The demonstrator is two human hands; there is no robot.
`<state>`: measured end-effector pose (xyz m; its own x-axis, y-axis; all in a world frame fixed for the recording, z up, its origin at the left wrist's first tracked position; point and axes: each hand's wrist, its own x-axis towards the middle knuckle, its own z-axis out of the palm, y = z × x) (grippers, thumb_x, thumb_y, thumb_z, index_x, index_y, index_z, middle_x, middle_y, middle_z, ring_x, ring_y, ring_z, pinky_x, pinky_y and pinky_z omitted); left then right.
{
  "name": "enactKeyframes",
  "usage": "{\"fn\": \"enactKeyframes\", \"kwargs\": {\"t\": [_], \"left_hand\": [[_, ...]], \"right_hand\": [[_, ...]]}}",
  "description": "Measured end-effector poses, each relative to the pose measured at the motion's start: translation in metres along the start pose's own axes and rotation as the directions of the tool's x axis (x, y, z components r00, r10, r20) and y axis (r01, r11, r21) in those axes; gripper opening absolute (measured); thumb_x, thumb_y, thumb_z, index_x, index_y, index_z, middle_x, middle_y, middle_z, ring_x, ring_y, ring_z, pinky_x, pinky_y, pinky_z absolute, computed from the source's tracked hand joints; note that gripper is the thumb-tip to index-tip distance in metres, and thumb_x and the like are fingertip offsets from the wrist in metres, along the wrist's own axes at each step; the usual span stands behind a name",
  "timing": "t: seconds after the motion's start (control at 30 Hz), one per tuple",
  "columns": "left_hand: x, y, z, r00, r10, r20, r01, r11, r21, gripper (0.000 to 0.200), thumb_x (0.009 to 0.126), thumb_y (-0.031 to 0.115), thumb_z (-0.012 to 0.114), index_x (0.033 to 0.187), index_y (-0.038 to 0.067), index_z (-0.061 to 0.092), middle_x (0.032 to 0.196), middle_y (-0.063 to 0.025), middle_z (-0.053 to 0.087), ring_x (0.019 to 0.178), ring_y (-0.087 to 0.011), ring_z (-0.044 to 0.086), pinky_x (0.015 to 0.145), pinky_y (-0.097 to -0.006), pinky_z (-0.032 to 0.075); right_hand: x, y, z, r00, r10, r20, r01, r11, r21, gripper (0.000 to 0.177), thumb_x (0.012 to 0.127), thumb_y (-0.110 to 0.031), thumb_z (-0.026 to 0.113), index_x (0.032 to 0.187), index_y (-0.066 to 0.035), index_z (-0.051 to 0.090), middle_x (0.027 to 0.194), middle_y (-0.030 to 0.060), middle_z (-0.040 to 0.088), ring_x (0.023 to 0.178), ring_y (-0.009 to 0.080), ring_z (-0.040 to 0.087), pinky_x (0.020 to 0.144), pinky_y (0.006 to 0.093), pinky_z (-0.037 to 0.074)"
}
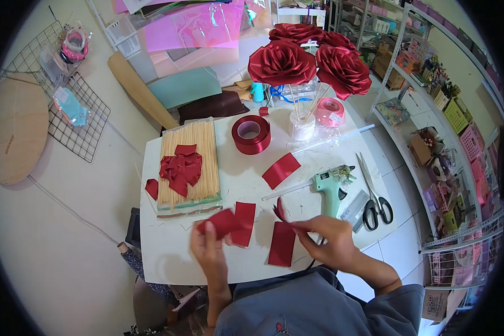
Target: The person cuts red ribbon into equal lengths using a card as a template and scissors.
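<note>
My left hand (pixel 208 251) pinches a piece of dark red satin ribbon (pixel 220 222) above the table's front half. In my right hand (pixel 331 242) is a curled red ribbon petal (pixel 280 209), held between thumb and fingers. Beneath the left piece lies a flat ribbon strip (pixel 245 231), partly covered. Another ribbon rectangle (pixel 281 246) rests just left of my right hand. Farther back is a slightly bent ribbon strip (pixel 281 171). Beyond my right hand stands a mint-green glue gun (pixel 326 183) with a clear glue stick in its back.
Black-handled scissors (pixel 377 200) lie at the table's right edge. A ribbon roll (pixel 251 134) sits at the back. Red petals (pixel 182 169) lie on a bundle of wooden sticks (pixel 204 168) at left. Several ribbon roses (pixel 283 64) stand in a white holder (pixel 302 127).
</note>
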<state>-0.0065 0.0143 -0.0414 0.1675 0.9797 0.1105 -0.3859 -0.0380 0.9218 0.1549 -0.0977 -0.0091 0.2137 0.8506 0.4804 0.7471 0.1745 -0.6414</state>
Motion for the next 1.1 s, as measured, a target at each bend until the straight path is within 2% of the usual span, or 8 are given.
{"fn": "enactKeyframes", "kwargs": {"t": [0.13,0.33,0.47,0.53,0.6,0.77,0.97,1.1], "left_hand": [[0.008,0.013,-0.008,0.969,0.206,-0.134,-0.158,0.939,0.304,0.012,0.083,0.006,0.042,0.091,-0.003,0.044,0.069,-0.0074,0.052,0.050,-0.0095,0.044,0.046,-0.0197,0.036],[0.005,0.002,-0.003,0.967,0.254,-0.032,-0.219,0.885,0.411,0.021,0.080,0.001,0.046,0.100,-0.005,0.043,0.078,-0.0106,0.051,0.054,-0.0112,0.053,0.047,-0.0196,0.042],[-0.001,-0.008,-0.003,0.997,0.067,0.023,-0.070,0.885,0.460,0.019,0.078,-0.001,0.048,0.097,-0.004,0.050,0.075,-0.0096,0.053,0.054,-0.0119,0.054,0.046,-0.0191,0.042],[-0.002,-0.013,-0.007,0.980,0.099,0.171,-0.195,0.627,0.754,0.017,0.076,0.005,0.052,0.092,-0.001,0.055,0.072,-0.0108,0.053,0.056,-0.0191,0.054,0.054,-0.0291,0.041],[-0.005,-0.012,-0.005,0.966,0.123,0.227,-0.257,0.523,0.813,0.019,0.074,0.009,0.054,0.092,0.001,0.056,0.070,-0.0106,0.053,0.056,-0.0212,0.053,0.054,-0.0310,0.039],[-0.013,-0.002,0.004,0.937,0.076,0.341,-0.349,0.182,0.919,0.029,0.071,0.015,0.060,0.095,0.000,0.056,0.066,-0.0101,0.052,0.057,-0.0196,0.051,0.056,-0.0298,0.038],[-0.008,-0.009,-0.006,0.920,0.154,0.361,-0.393,0.348,0.851,0.042,0.071,0.023,0.059,0.104,-0.001,0.051,0.077,-0.0104,0.055,0.066,-0.0216,0.051,0.059,-0.0307,0.032],[-0.009,-0.005,-0.002,0.923,0.192,0.335,-0.380,0.302,0.874,0.039,0.074,0.017,0.057,0.107,-0.003,0.048,0.072,-0.0107,0.050,0.057,-0.0208,0.046,0.058,-0.0299,0.033]], "right_hand": [[-0.015,-0.011,0.009,0.947,-0.122,0.297,0.243,0.878,-0.413,0.019,0.058,-0.005,0.053,0.077,-0.001,0.053,0.068,0.0091,0.055,0.058,0.0193,0.056,0.047,0.0280,0.044],[-0.013,-0.008,0.026,0.846,0.009,0.533,0.288,0.834,-0.470,0.016,0.062,-0.013,0.053,0.074,-0.003,0.049,0.063,0.0069,0.050,0.059,0.0191,0.054,0.049,0.0289,0.044],[-0.003,-0.015,0.017,0.828,0.040,0.559,0.224,0.891,-0.395,0.022,0.072,-0.024,0.054,0.074,-0.002,0.052,0.063,0.0072,0.050,0.055,0.0207,0.055,0.048,0.0298,0.044],[0.006,-0.019,0.004,0.788,0.068,0.612,0.212,0.903,-0.374,0.025,0.074,-0.027,0.052,0.072,-0.002,0.052,0.064,0.0083,0.051,0.057,0.0211,0.055,0.048,0.0296,0.044],[0.018,-0.014,-0.005,0.742,0.092,0.664,0.197,0.917,-0.347,0.030,0.076,-0.030,0.051,0.070,-0.002,0.051,0.064,0.0094,0.052,0.059,0.0214,0.056,0.047,0.0294,0.043],[0.081,0.034,-0.005,0.814,-0.058,0.578,0.373,0.815,-0.444,0.020,0.067,-0.005,0.053,0.085,0.000,0.047,0.075,0.0121,0.053,0.066,0.0248,0.058,0.053,0.0331,0.046],[0.119,0.073,0.019,0.762,-0.041,0.646,0.442,0.762,-0.473,0.040,0.060,0.002,0.056,0.097,-0.002,0.042,0.091,0.0124,0.050,0.071,0.0272,0.057,0.057,0.0354,0.046],[0.117,0.077,0.022,0.756,-0.032,0.654,0.434,0.772,-0.465,0.042,0.060,0.004,0.055,0.100,-0.003,0.042,0.088,0.0115,0.050,0.075,0.0268,0.057,0.060,0.0343,0.046]]}}
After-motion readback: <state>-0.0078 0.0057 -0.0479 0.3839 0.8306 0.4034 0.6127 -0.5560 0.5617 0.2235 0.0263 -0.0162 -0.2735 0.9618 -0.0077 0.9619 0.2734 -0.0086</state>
